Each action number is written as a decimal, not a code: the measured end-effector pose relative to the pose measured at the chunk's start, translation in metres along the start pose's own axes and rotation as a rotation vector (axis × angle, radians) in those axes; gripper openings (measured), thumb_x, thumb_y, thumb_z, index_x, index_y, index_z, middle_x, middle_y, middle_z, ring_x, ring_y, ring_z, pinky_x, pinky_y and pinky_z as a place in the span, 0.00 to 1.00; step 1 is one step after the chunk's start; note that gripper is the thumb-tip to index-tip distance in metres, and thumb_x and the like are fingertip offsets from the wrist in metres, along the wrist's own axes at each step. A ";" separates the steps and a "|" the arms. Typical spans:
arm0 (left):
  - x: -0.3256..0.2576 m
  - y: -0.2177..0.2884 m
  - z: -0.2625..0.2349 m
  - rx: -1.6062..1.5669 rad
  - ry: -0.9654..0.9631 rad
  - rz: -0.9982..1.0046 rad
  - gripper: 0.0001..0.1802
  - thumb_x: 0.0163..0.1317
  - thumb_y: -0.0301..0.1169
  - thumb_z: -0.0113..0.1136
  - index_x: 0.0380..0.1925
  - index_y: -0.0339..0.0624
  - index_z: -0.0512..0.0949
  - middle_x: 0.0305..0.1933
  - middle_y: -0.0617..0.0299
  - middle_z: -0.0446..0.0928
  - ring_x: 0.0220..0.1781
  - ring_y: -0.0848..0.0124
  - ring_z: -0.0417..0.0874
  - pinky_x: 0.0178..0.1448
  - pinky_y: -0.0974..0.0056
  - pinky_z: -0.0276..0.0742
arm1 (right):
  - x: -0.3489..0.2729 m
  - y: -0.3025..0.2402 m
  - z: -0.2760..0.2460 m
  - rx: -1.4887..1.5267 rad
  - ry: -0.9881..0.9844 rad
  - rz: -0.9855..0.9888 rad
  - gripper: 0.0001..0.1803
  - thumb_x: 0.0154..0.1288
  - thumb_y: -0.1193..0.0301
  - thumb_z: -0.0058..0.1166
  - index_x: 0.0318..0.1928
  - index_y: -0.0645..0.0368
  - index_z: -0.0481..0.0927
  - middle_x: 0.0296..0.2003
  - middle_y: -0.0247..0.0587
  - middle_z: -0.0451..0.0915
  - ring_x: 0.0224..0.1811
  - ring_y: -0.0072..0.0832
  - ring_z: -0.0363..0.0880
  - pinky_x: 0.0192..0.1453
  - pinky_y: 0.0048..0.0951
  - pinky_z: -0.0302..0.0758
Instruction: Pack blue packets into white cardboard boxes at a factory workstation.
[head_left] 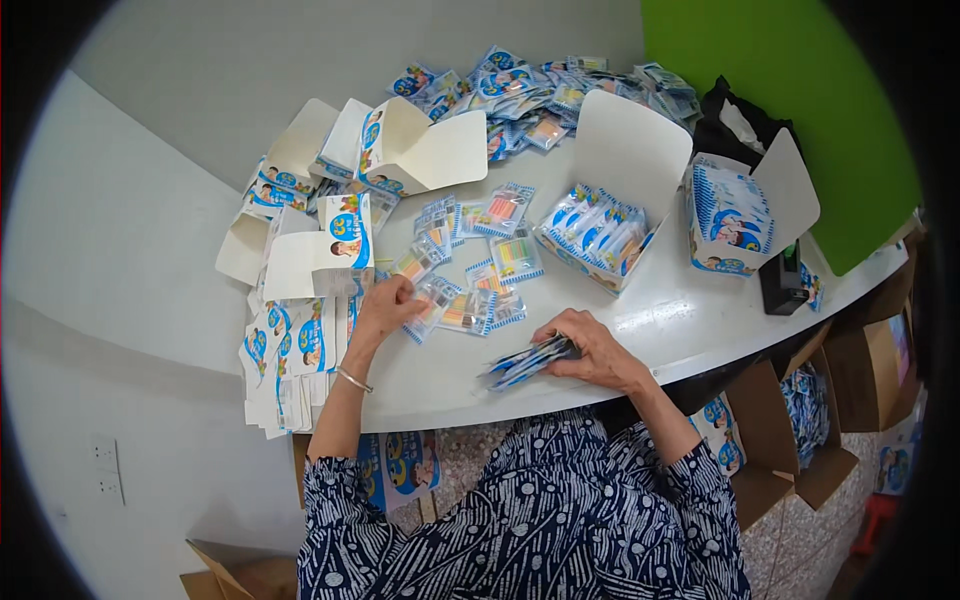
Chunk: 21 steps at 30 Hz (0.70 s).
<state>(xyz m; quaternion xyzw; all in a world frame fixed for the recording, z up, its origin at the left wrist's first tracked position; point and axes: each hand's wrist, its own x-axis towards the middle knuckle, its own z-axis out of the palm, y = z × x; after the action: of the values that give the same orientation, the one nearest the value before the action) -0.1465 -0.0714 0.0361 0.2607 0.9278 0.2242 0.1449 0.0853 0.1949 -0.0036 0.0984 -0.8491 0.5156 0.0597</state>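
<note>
Where the white worktop (640, 330) curves through the middle of the frame, small flat sachets (470, 255) with blue edges and coloured contents are scattered just above the hands, and a larger heap of sachets (540, 90) is piled at the upper centre. At the upper left, empty white cartons (400, 145) with blue cartoon labels are lying open, and flattened cartons (290, 350) are stacked at the left edge of the worktop. Right of centre, an open carton (600, 235) is seen filled with upright sachets, and a second open carton (730, 215) beside it is packed full. A black object (782, 280) is stood at the right. A stack of sachets (525, 362) is gripped in the right hand (595, 350) at lower centre, while a single sachet (432, 300) is touched by the fingertips of the left hand (385, 310); whether it is pinched cannot be told.
</note>
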 end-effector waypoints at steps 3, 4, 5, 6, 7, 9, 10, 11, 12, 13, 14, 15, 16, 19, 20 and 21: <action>0.013 -0.014 -0.005 -0.176 0.002 0.074 0.18 0.50 0.33 0.70 0.37 0.35 0.77 0.23 0.60 0.76 0.28 0.74 0.75 0.33 0.69 0.69 | 0.001 -0.003 0.000 -0.006 -0.007 0.013 0.22 0.51 0.61 0.65 0.47 0.51 0.76 0.40 0.39 0.75 0.49 0.39 0.70 0.57 0.35 0.65; 0.022 -0.013 -0.006 -0.168 0.071 0.182 0.16 0.51 0.32 0.69 0.35 0.36 0.76 0.23 0.61 0.75 0.27 0.75 0.74 0.32 0.69 0.68 | 0.001 -0.003 0.001 -0.006 0.001 0.010 0.22 0.51 0.61 0.65 0.47 0.51 0.76 0.40 0.39 0.75 0.49 0.39 0.70 0.57 0.35 0.65; 0.030 -0.012 -0.007 -0.160 0.140 0.289 0.14 0.52 0.32 0.68 0.34 0.36 0.76 0.23 0.63 0.74 0.27 0.76 0.72 0.31 0.69 0.67 | 0.000 -0.003 0.002 -0.005 0.008 0.007 0.22 0.52 0.60 0.65 0.47 0.51 0.76 0.40 0.39 0.75 0.49 0.38 0.70 0.57 0.35 0.64; 0.039 -0.012 -0.007 -0.162 0.139 0.293 0.14 0.52 0.32 0.68 0.34 0.36 0.76 0.23 0.63 0.74 0.27 0.76 0.72 0.31 0.69 0.67 | 0.000 -0.003 0.002 -0.008 0.011 0.009 0.22 0.52 0.60 0.65 0.47 0.51 0.76 0.40 0.39 0.75 0.49 0.38 0.70 0.57 0.35 0.64; 0.046 -0.013 -0.007 -0.024 0.266 0.377 0.13 0.53 0.31 0.67 0.32 0.37 0.75 0.23 0.65 0.72 0.26 0.77 0.71 0.30 0.68 0.67 | 0.000 -0.003 0.002 -0.005 0.002 0.018 0.22 0.52 0.60 0.65 0.46 0.51 0.76 0.40 0.39 0.75 0.49 0.38 0.70 0.57 0.35 0.64; 0.052 -0.018 -0.008 0.117 0.397 0.455 0.12 0.53 0.31 0.66 0.31 0.38 0.74 0.22 0.67 0.71 0.26 0.78 0.70 0.30 0.68 0.66 | 0.000 -0.005 0.003 -0.002 -0.010 0.023 0.22 0.51 0.60 0.65 0.46 0.51 0.76 0.40 0.39 0.75 0.49 0.38 0.70 0.58 0.35 0.64; 0.054 -0.017 -0.009 0.065 0.290 0.334 0.11 0.55 0.31 0.65 0.30 0.38 0.73 0.23 0.68 0.71 0.26 0.79 0.69 0.31 0.68 0.66 | 0.000 -0.005 0.003 0.002 -0.005 0.026 0.22 0.52 0.60 0.65 0.46 0.51 0.76 0.40 0.39 0.75 0.49 0.38 0.70 0.58 0.35 0.64; 0.054 -0.016 -0.010 0.015 0.186 0.211 0.10 0.56 0.30 0.64 0.29 0.39 0.72 0.24 0.69 0.71 0.27 0.80 0.69 0.31 0.69 0.66 | 0.000 -0.006 0.003 0.007 -0.002 0.028 0.22 0.52 0.59 0.65 0.46 0.51 0.76 0.40 0.39 0.75 0.49 0.38 0.70 0.58 0.35 0.64; 0.052 -0.017 -0.012 0.016 0.187 0.208 0.10 0.56 0.30 0.64 0.29 0.39 0.72 0.24 0.69 0.71 0.27 0.80 0.69 0.31 0.69 0.66 | 0.001 -0.007 0.002 0.008 -0.005 0.026 0.22 0.52 0.59 0.65 0.46 0.51 0.76 0.40 0.39 0.75 0.49 0.38 0.70 0.58 0.35 0.64; 0.049 -0.015 -0.016 -0.076 0.170 0.175 0.09 0.57 0.29 0.63 0.30 0.39 0.72 0.24 0.69 0.71 0.27 0.81 0.70 0.32 0.70 0.66 | 0.001 -0.007 0.001 0.007 -0.009 0.032 0.22 0.52 0.59 0.65 0.46 0.51 0.76 0.40 0.39 0.75 0.49 0.37 0.70 0.58 0.35 0.64; 0.045 -0.013 -0.019 -0.168 0.155 0.140 0.08 0.59 0.28 0.62 0.31 0.40 0.72 0.25 0.69 0.72 0.28 0.81 0.70 0.33 0.71 0.67 | 0.001 -0.008 0.000 0.006 -0.014 0.037 0.21 0.52 0.59 0.64 0.46 0.51 0.76 0.40 0.38 0.75 0.49 0.37 0.70 0.58 0.35 0.64; 0.041 -0.011 -0.023 -0.166 0.152 0.136 0.08 0.59 0.28 0.62 0.31 0.40 0.72 0.25 0.69 0.72 0.28 0.81 0.70 0.33 0.71 0.67 | 0.002 -0.008 0.000 0.009 -0.016 0.038 0.21 0.52 0.59 0.64 0.46 0.51 0.76 0.40 0.38 0.75 0.49 0.37 0.70 0.58 0.35 0.64; 0.035 -0.002 -0.028 -0.398 0.091 0.164 0.07 0.60 0.27 0.60 0.32 0.39 0.72 0.27 0.70 0.73 0.29 0.81 0.71 0.34 0.73 0.67 | 0.000 -0.006 0.000 -0.003 -0.005 0.059 0.21 0.50 0.63 0.65 0.46 0.51 0.78 0.42 0.36 0.76 0.50 0.35 0.70 0.59 0.34 0.64; 0.013 0.020 -0.045 -0.635 -0.062 0.181 0.09 0.61 0.25 0.60 0.40 0.37 0.72 0.33 0.70 0.76 0.36 0.81 0.76 0.40 0.75 0.71 | 0.001 -0.009 -0.003 0.001 -0.004 0.079 0.21 0.49 0.66 0.66 0.46 0.51 0.80 0.43 0.33 0.78 0.51 0.34 0.70 0.60 0.33 0.65; 0.003 0.034 -0.041 -0.661 -0.159 0.173 0.12 0.61 0.25 0.61 0.44 0.37 0.73 0.37 0.69 0.77 0.39 0.80 0.77 0.43 0.74 0.72 | 0.001 -0.011 -0.003 0.010 -0.006 0.082 0.21 0.48 0.66 0.66 0.46 0.51 0.80 0.43 0.33 0.78 0.51 0.34 0.70 0.60 0.33 0.65; -0.002 0.041 -0.037 -0.687 -0.258 0.166 0.15 0.61 0.26 0.62 0.48 0.37 0.73 0.41 0.67 0.78 0.42 0.80 0.78 0.47 0.73 0.73 | 0.001 -0.010 -0.003 0.011 -0.005 0.084 0.21 0.48 0.66 0.66 0.46 0.51 0.80 0.43 0.33 0.78 0.51 0.34 0.70 0.60 0.33 0.65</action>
<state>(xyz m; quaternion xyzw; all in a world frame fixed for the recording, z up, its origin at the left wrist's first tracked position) -0.1419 -0.0543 0.0881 0.2974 0.7483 0.4987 0.3208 0.0870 0.1927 0.0064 0.0644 -0.8499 0.5218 0.0353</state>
